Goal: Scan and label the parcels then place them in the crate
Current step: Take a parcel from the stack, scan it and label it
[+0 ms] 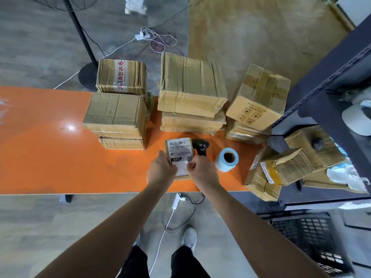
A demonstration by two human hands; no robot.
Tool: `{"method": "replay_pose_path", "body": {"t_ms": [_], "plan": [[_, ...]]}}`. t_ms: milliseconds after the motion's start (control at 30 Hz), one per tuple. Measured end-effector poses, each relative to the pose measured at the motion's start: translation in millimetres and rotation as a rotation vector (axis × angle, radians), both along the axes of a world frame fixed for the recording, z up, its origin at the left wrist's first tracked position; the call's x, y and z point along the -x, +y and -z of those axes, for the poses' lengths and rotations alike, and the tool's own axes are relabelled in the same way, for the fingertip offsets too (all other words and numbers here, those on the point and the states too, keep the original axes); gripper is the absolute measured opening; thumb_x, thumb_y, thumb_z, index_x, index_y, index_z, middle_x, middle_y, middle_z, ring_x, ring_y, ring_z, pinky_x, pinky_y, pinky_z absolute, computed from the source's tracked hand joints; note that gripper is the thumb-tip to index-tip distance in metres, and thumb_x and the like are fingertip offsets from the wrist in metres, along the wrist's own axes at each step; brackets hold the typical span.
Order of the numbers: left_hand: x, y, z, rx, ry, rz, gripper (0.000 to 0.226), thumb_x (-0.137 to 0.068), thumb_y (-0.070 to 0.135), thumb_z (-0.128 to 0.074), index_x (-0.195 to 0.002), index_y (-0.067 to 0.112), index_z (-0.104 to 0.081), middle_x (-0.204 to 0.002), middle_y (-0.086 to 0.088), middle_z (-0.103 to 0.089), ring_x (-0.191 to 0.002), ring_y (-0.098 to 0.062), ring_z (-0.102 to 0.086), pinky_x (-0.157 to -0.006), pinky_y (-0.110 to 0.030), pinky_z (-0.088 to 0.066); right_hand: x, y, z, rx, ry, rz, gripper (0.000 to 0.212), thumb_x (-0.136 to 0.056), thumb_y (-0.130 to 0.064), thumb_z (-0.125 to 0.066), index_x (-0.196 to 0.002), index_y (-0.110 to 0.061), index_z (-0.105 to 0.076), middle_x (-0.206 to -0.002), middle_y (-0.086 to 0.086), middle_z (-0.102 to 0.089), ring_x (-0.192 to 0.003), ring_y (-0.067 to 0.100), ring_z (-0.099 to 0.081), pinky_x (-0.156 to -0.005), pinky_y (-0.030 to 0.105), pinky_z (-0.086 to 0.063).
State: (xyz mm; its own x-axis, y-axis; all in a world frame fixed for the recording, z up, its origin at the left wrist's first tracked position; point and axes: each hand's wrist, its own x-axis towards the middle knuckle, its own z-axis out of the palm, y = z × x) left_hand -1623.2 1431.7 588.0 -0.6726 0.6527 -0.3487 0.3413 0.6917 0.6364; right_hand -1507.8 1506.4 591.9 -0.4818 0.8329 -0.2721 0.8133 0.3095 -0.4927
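Parcel, small and brown, lies on the orange table near its front edge, just beside one black scanner and one blue label roll. Left hand and right hand press one white label onto it, fingers curled close together. Four box stacks fill the far side; bare tabletop opens leftward. One black crate sits on the floor at right

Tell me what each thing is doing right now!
small parcel: flat on the orange table, label on top.
left hand: pressing the label.
right hand: pressing the label.
scanner: lying on the table, unheld.
label roll: lying on its side.
crate: on the floor, looks empty.
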Motion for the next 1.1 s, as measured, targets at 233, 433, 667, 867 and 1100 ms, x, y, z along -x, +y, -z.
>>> {"method": "replay_pose_path", "body": {"t_ms": [233, 433, 667, 867, 1100], "plan": [[5.8, 2.6, 5.9, 0.06, -0.159, -0.132, 0.035, -0.078, 0.016, -0.071, -0.101, 0.008, -0.046, -0.099, -0.011, -0.06, -0.088, -0.029, -0.061, -0.057, -0.03, -0.043, -3.4, 8.5, 1.9, 0.109, 0.079, 0.128, 0.028, -0.09, -0.03, -0.067, -0.101, -0.013, -0.047, -0.088, -0.001, -0.054, -0.08, 0.015, -0.054, -0.062, 0.026, -0.039], [11.7, 5.1, 15.5, 0.016, -0.306, -0.209, 0.024, -0.087, 0.032, -0.064, -0.081, 0.013, -0.05, -0.086, -0.009, -0.066, -0.067, -0.024, -0.061, -0.058, -0.036, -0.051, 1.0, 14.4, 9.1, 0.189, 0.06, 0.188, 0.042, -0.092, -0.054, -0.058, -0.107, -0.015, -0.052, -0.094, 0.0, -0.061, -0.088, 0.02, -0.06, -0.068, 0.031, -0.043], [4.3, 1.3, 9.7, 0.004, -0.373, -0.187, 0.027, -0.094, 0.032, -0.058, -0.112, 0.017, -0.045, -0.101, -0.007, -0.062, -0.069, -0.018, -0.06, -0.062, -0.042, -0.06, 1.3, 18.1, 10.5, 0.17, 0.051, 0.133, 0.04, -0.094, -0.051, -0.058, -0.106, -0.013, -0.055, -0.087, 0.001, -0.063, -0.079, 0.019, -0.059, -0.059, 0.029, -0.04], [-1.1, -13.8, -11.2, -0.186, -0.475, -0.161, 0.048, -0.091, 0.026, -0.067, -0.13, 0.009, -0.045, -0.111, -0.006, -0.061, -0.087, -0.022, -0.064, -0.076, -0.047, -0.059, -9.2, 23.1, 7.7, 0.347, 0.315, 0.128, 0.024, -0.099, -0.044, -0.053, -0.109, -0.022, -0.055, -0.093, -0.008, -0.063, -0.081, 0.012, -0.062, -0.063, 0.026, -0.048], [-10.3, -15.9, -45.9, -0.321, -0.505, -0.194, 0.046, -0.097, 0.039, -0.052, -0.131, 0.009, -0.044, -0.117, -0.014, -0.062, -0.085, -0.016, -0.065, -0.061, -0.034, -0.057, -14.1, 26.0, -19.8, 0.616, 0.525, 0.241, 0.026, -0.095, -0.052, -0.056, -0.101, -0.032, -0.041, -0.109, -0.002, -0.06, -0.095, 0.014, -0.063, -0.077, 0.039, -0.059]]}}
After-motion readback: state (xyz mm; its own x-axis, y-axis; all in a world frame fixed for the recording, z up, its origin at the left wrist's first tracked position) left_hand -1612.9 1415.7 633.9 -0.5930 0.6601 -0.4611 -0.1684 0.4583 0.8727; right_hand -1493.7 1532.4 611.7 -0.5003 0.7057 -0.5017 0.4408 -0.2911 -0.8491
